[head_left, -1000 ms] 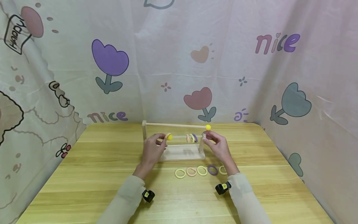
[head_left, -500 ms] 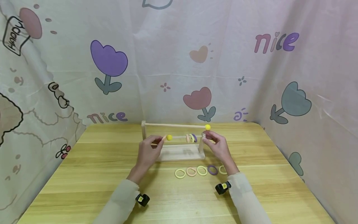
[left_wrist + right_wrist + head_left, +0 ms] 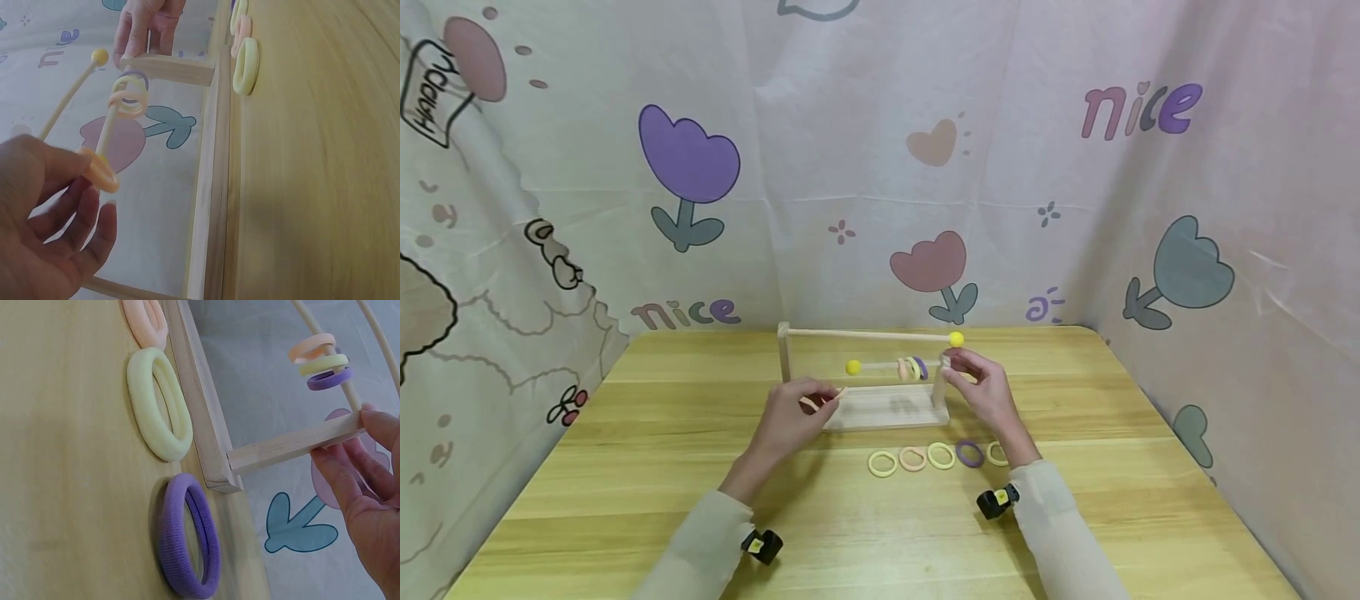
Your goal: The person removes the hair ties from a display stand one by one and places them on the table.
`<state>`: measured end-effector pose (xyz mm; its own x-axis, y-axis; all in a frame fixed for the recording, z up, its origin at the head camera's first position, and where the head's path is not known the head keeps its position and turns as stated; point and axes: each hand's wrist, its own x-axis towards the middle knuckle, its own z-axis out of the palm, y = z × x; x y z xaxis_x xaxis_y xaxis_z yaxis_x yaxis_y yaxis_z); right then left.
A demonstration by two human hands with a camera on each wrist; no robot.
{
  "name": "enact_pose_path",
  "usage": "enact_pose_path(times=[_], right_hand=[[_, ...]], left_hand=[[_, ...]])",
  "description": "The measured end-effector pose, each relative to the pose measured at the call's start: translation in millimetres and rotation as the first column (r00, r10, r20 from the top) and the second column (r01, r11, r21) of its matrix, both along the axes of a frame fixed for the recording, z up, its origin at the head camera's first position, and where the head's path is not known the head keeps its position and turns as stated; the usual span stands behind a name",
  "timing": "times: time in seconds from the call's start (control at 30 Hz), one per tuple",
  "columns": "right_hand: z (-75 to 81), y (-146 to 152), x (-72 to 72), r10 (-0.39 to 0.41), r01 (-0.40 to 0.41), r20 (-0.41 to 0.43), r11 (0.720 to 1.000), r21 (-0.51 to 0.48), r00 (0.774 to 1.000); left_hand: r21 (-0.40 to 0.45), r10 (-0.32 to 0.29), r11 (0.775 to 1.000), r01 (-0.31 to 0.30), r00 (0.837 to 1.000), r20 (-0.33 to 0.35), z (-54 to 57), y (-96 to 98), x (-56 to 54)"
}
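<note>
My left hand (image 3: 792, 414) pinches a peach hair tie (image 3: 100, 173) between thumb and fingertips, low and left of the yellow ball (image 3: 853, 367) that caps the lower rod of a wooden stand. On that rod hang peach, pale yellow and purple hair ties (image 3: 329, 379), near the right end. My right hand (image 3: 986, 392) grips the top of the stand's short right post (image 3: 294, 442), thumb on one side and fingers on the other. An upper rod (image 3: 872, 335) runs from the taller left post (image 3: 785, 354) to another yellow ball (image 3: 956, 339).
Several hair ties lie in a row on the wooden table (image 3: 625, 467) in front of the stand's base (image 3: 887, 408), among them a purple one (image 3: 969, 453) and a pale yellow one (image 3: 882, 464). A printed curtain (image 3: 820, 167) hangs behind the table.
My left hand has drawn the peach hair tie left and down, away from the lower rod's yellow ball. My right hand keeps its hold on the post.
</note>
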<state>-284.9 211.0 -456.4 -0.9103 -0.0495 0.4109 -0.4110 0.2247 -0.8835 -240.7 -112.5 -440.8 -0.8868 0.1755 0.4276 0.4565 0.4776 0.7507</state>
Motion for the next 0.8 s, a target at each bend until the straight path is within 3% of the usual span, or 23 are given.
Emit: enact_pose_path(times=[0.23,0.47,0.8], right_hand=[[-0.2,1,-0.7,0.014,-0.014,-0.011,1.0,0.005,1.0],[-0.1,0,-0.6,0.019,-0.019,-0.007,1.0,-0.008,1.0],[-1.2,1,-0.8,0.014,-0.014,-0.007,1.0,0.002,1.0]], left_hand=[[-0.027,-0.107,0.994,0.108,0.994,0.033,-1.3,-6.6,2.4],[-0.063,-0.209,0.975,0.212,0.977,0.051,-6.7,-12.2,3.3],[-0.182,-0.273,0.941,0.285,0.958,0.085,-12.2,-11.9,7.3]])
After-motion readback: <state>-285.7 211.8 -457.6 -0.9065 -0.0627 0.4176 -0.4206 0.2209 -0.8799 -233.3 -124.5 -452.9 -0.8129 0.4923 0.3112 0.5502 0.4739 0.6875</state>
